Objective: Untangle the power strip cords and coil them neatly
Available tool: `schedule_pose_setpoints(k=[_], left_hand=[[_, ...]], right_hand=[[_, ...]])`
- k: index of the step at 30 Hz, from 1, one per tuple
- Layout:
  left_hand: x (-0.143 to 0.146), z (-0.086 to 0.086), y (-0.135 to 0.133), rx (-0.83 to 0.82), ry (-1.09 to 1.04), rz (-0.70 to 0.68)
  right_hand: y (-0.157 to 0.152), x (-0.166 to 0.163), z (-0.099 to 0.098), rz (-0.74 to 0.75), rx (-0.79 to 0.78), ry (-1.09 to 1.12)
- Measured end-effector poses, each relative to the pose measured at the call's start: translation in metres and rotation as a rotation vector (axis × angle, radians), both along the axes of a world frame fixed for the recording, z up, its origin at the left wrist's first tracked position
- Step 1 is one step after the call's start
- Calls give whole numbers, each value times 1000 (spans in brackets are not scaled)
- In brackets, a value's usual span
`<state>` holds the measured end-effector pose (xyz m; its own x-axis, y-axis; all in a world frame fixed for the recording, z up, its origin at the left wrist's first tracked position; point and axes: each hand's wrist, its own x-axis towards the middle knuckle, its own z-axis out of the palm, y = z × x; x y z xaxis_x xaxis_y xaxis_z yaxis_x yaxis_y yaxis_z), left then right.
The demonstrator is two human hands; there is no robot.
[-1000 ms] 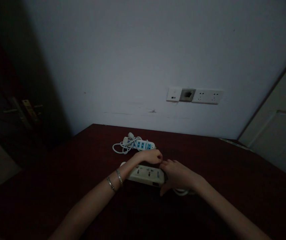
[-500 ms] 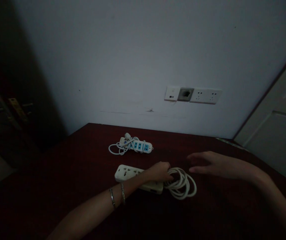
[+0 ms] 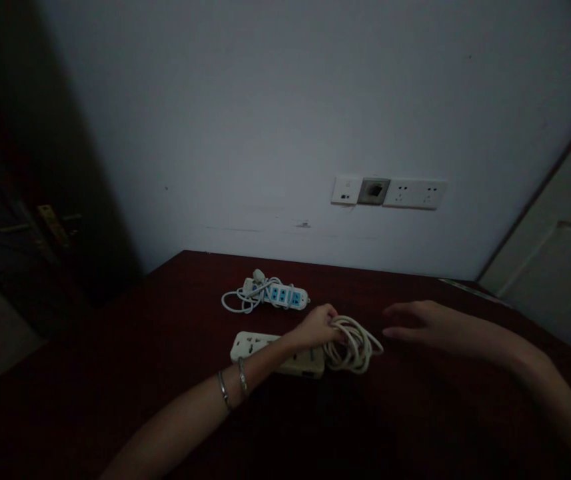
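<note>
My left hand (image 3: 316, 327) is closed on the left side of a coiled white cable (image 3: 356, 345), its fingertips partly hidden by the loops. The cable lies against the right end of a white power strip (image 3: 251, 343), which my left forearm partly covers. To the right of the coil, my right hand (image 3: 425, 323) hovers over the table with thumb and fingers apart, holding nothing. Behind them lies a smaller power strip (image 3: 285, 295) with blue sockets and its white cord bunched over its left part.
The dark red table (image 3: 175, 320) meets a pale wall (image 3: 245, 133). Wall sockets (image 3: 415, 193) and a grey socket plate (image 3: 374, 191) are set above its back edge. A dark door with a metal handle (image 3: 55, 227) stands at left, a white panelled door (image 3: 560, 267) at right.
My left hand has shifted slightly up with the coil, whose loops are lifted and bunched closer together. My right hand stays open and about as far from the coil. The view has shifted slightly.
</note>
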<state>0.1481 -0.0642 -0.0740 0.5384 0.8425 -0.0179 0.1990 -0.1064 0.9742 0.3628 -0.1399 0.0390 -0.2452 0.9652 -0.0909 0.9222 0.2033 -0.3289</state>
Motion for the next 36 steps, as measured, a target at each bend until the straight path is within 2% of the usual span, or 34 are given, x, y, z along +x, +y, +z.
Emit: schedule_pose_setpoints(k=[4, 9, 12, 17, 21, 24, 30, 33, 36], left_hand=[[-12, 20, 14, 49, -208, 172], [-29, 48, 26, 202, -319, 285], [-36, 55, 28, 265, -354, 341], [-38, 59, 23, 347, -309, 429], [-38, 63, 15, 365, -298, 403], [-40, 67, 12, 428, -203, 364], [-46, 75, 7, 535, -20, 203], [-44, 76, 3, 494, -50, 210], [-44, 77, 3, 472, -85, 181]], right_hand=[[-5, -12, 8, 9, 86, -8], [-10, -54, 15, 195, 164, 192], [-5, -80, 1, 262, 300, 352], [10, -100, -36, 147, 517, 389], [16, -102, -51, 24, 622, 319], [18, -101, -56, -33, 631, 294], [27, -91, -62, -125, 675, 357], [32, -86, -63, -198, 690, 486], [36, -85, -61, -193, 578, 672]])
